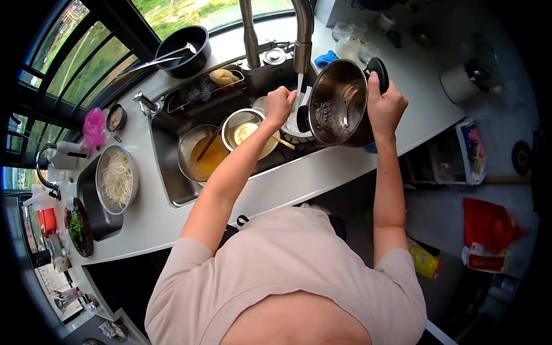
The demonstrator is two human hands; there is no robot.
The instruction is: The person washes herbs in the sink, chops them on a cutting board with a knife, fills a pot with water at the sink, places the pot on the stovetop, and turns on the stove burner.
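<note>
My right hand (386, 103) grips the black handle of a steel pot (339, 103), which is tilted on its side at the right end of the sink, with some water inside. Close to the faucet's running stream (299, 86), my left hand (280, 106) is closed; what it holds, if anything, I cannot make out. Below that hand a white-rimmed bowl (234, 123) with liquid rests in the sink, beside a steel basin (187, 152) of yellowish liquid. A pair of chopsticks lies across these vessels.
On the counter at left stand a bowl of bean sprouts (118, 179), a pink bag (94, 127) and a small dark bowl (117, 118). A black pot (184, 52) with utensils is behind the sink. Glass jars (348, 46) and a blue cloth (326, 58) are at back right.
</note>
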